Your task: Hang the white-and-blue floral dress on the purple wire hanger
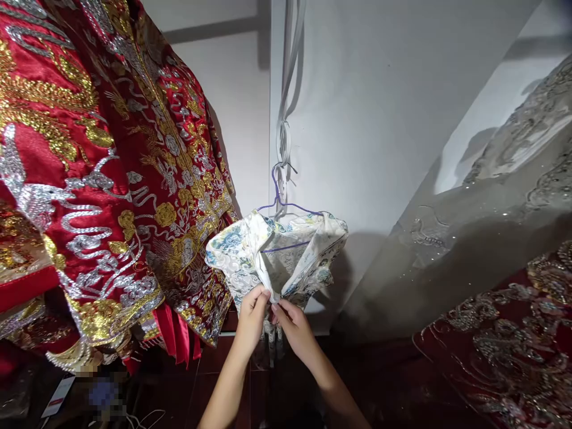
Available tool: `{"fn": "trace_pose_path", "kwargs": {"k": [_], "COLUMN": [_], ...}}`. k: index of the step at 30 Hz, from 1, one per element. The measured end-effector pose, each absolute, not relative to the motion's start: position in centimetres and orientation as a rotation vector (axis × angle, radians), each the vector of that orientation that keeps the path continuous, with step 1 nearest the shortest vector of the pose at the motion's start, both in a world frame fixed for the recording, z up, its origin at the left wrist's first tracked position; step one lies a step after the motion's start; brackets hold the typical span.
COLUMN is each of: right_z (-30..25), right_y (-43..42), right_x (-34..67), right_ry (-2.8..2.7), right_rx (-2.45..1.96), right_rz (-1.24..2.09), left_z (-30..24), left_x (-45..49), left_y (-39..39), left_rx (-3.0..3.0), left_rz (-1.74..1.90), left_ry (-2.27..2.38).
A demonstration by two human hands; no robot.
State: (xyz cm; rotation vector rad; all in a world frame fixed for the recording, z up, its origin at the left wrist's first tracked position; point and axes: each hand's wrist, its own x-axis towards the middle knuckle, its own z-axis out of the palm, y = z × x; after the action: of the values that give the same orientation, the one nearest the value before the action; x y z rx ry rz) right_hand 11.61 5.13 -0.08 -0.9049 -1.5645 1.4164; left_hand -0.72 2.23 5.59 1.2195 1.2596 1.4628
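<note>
A small white garment with a blue and green floral print (286,253) hangs on a purple wire hanger (279,196) from a white cord (286,83) against the wall. My left hand (251,317) pinches the garment's lower front edge, fingers closed on the cloth. Right beside it, my right hand (295,326) pinches the facing edge, so the two hands meet at the garment's front opening.
A red robe with heavy gold and silver embroidery (102,173) hangs close on the left. A grey sequinned veil-like fabric (491,196) and a dark red embroidered piece (509,351) fill the right. White wall (379,89) behind; dark floor below.
</note>
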Motion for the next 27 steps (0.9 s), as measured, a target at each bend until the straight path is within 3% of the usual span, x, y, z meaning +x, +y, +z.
{"fn": "trace_pose_path", "kwargs": {"k": [9,16,21,27], "right_z": [0.1,0.8,0.7,1.9], "right_y": [4.3,3.7,3.8,5.2], "right_x": [13.0,14.2,14.2,14.7], "right_ry": [-1.418,-1.544,-1.560,-1.580], "right_rx": [-0.947,-0.923,-0.886,-0.810], "right_rz": [1.376,1.429,1.483,1.602], "left_z": [7.2,4.8,4.6,5.0], "left_x": [-0.2,-0.7,-1.0,-0.2], "left_y": [0.1,0.4,0.8,1.6], "left_rx": [1.265,1.146,1.437,1.606], "left_rz": [1.400,1.424,1.204,1.198], "left_ry": [1.149,1.180,1.247,1.317]}}
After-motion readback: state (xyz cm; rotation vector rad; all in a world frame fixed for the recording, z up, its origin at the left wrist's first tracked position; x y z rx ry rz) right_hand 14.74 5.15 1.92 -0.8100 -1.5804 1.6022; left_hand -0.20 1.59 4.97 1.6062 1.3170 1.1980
